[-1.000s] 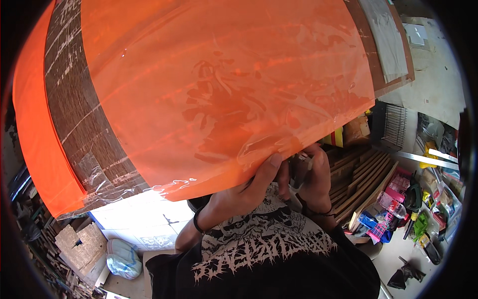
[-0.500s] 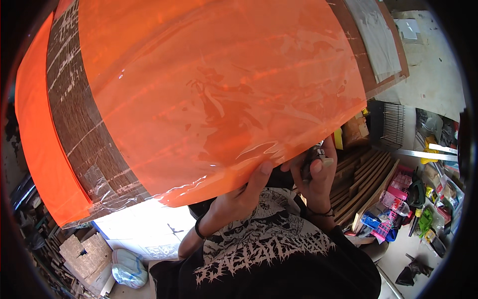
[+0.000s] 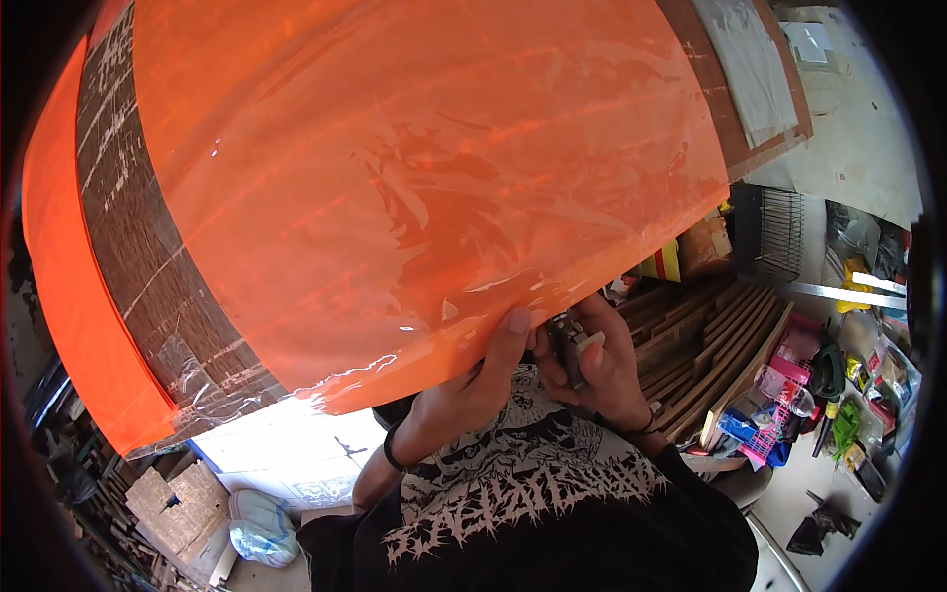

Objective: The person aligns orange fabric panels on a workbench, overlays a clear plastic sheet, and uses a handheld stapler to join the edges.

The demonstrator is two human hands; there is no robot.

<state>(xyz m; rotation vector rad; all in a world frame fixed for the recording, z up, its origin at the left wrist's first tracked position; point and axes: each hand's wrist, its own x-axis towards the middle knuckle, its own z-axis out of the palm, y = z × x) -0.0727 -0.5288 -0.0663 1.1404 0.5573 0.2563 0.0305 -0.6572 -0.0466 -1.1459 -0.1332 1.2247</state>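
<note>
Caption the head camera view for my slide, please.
Left hand grips an orange sheet by its edge; right hand holds a small metallic object.

To the right, can see curved wooden strips (image 3: pixel 735 345) stacked near a pink basket (image 3: pixel 786 370), with a dark wire rack (image 3: pixel 780 232) beyond; on the floor (image 3: pixel 789 503), perhaps a black bag (image 3: pixel 821 531). Lower left, can see a pale, bulging sack (image 3: pixel 262 533) near a brown board (image 3: pixel 192 485).

We look into a cluttered workshop: we see stacked wooden strips (image 3: pixel 725 347), heaped offcuts (image 3: pixel 107 521) and a crammed pink basket (image 3: pixel 761 443).
</note>
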